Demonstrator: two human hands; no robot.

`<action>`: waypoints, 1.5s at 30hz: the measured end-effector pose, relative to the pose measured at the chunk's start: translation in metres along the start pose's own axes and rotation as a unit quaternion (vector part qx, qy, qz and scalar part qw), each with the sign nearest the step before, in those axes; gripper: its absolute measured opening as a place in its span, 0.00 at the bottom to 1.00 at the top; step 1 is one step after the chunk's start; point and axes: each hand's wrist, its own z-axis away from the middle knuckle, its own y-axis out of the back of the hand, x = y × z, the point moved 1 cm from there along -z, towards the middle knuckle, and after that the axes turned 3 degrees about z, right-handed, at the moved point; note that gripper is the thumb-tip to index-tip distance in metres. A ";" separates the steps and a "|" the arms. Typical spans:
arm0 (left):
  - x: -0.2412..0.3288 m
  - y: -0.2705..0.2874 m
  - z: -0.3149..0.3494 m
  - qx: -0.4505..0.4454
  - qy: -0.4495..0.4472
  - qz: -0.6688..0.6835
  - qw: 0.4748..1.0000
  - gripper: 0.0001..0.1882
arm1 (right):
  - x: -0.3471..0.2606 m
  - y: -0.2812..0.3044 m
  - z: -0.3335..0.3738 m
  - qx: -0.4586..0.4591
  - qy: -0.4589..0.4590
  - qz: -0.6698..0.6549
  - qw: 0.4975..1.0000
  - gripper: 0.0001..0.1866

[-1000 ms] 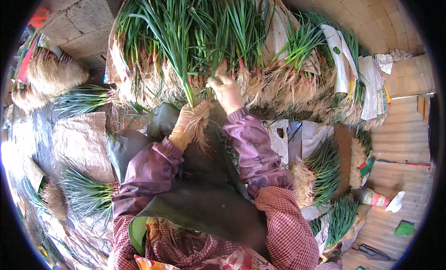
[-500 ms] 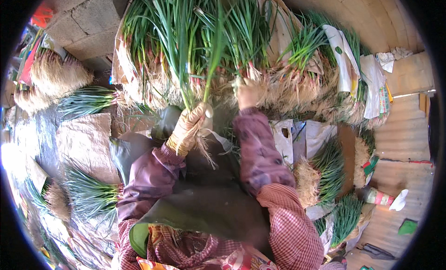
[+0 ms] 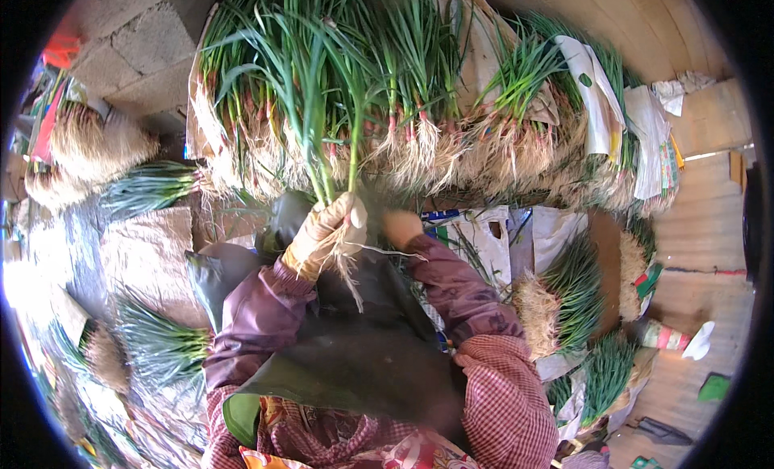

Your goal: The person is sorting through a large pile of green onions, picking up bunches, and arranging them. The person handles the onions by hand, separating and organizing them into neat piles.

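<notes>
Closed around a few scallions is my left hand, which wears a pale glove. Their green leaves point away from me, and their pale roots dangle below the fingers over my dark apron. My right hand is just to the right of it, blurred by motion, so its fingers and anything in them cannot be made out. Beyond both hands lies a long heap of scallions, leaves to the far side and stringy roots toward me.
Scallion bundles lie on the left and on the right. A brown cardboard sheet is at the left. White sacking lies right of my right hand. Concrete blocks stand at the far left, corrugated sheeting at the far right.
My right hand has come back from the root side of the heap, toward me and slightly left, close to my left hand. My left hand still grips the scallions, slightly lower.
</notes>
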 end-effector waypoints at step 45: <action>-0.015 0.029 -0.031 0.233 -0.114 -0.197 0.945 0.19 | 0.023 0.200 -0.090 -0.027 -0.071 -0.682 0.727 0.08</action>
